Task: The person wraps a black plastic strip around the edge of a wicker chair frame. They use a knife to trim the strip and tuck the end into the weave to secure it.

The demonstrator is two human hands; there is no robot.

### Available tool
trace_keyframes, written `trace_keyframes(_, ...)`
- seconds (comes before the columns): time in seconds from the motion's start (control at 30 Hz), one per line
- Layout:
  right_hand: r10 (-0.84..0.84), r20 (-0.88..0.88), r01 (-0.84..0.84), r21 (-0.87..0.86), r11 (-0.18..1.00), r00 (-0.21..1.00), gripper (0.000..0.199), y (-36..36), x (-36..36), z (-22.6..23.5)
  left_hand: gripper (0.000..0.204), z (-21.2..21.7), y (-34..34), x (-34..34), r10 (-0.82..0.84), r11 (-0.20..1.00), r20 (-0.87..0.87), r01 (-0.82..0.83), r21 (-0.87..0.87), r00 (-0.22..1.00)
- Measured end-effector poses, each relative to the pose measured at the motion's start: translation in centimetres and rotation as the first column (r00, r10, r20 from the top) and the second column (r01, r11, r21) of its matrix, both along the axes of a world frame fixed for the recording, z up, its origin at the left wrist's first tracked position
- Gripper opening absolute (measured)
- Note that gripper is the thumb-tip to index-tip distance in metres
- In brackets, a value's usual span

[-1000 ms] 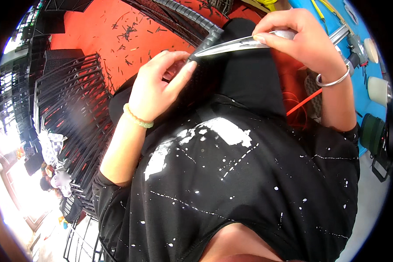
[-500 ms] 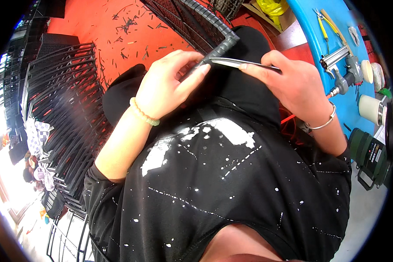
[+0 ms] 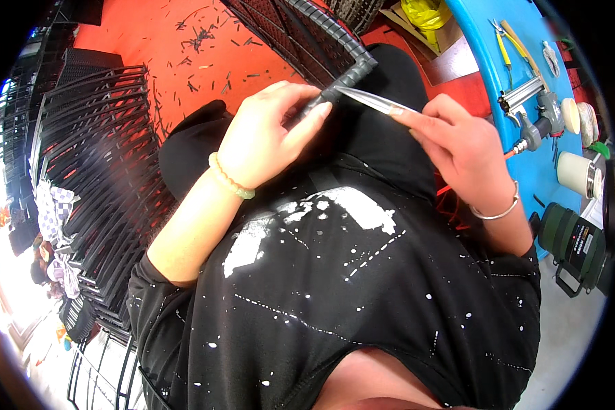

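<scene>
My left hand [image 3: 266, 130] is closed round the end section of a black frame bar [image 3: 348, 76]. Flat black strip winds round this bar, which bends at a corner near my knee and belongs to a woven black frame [image 3: 280, 34]. In my right hand [image 3: 458, 140] is a slim pointed silver tool [image 3: 369, 100], pinched between thumb and fingers. Its tip meets the wrapped bar just beyond my left thumb. My right fingers cover its rear end, so its exact kind cannot be told.
Black strip scraps [image 3: 201, 41] litter the red floor. Stacked black frames [image 3: 109, 157] stand on the left. On the right, a blue table [image 3: 488, 41] bears yellow-handled pliers [image 3: 504, 55], an air tool [image 3: 543, 123] and a white cup [image 3: 574, 171]. A green case [image 3: 570, 239] sits beside it.
My right hand has moved slightly right and down, and the tool now slants more, its tip up on the bar. My left hand keeps its hold, nearly still.
</scene>
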State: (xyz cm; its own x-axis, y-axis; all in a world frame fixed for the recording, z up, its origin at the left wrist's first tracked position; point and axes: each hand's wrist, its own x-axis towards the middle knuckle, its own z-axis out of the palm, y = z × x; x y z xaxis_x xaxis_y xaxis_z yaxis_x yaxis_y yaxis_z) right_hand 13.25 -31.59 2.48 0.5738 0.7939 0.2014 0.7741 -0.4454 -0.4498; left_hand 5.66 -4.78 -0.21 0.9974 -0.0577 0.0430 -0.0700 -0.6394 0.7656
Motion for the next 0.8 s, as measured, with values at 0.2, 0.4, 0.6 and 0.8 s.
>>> trace_keyframes(0.2, 0.048, 0.036, -0.047, -0.026, 0.999, 0.998, 0.029, 0.4, 0.9, 1.0, 0.021, 0.1, -0.1, 0.2, -0.013, 1.000, -0.009, 0.013, -0.011, 1.000)
trace_keyframes(0.4, 0.127, -0.027, -0.128, -0.031, 0.991, 0.991, 0.028, 0.4, 2.2, 1.6, 0.020, 0.1, -0.1, 0.0, 0.002, 1.000, -0.021, -0.002, -0.022, 1.000)
trace_keyframes(0.6, 0.127, -0.103, -0.125, 0.021, 0.992, 0.987, 0.026, 0.6, 2.5, 1.0, 0.019, 0.0, -0.2, 0.0, 0.001, 0.999, -0.022, -0.002, -0.040, 1.000)
trace_keyframes(0.8, 0.178, -0.114, -0.175, 0.036, 0.984, 0.977, 0.027, 0.2, 3.4, 0.7, 0.020, 0.2, -0.3, 0.1, 0.009, 0.998, -0.032, -0.011, -0.067, 0.999)
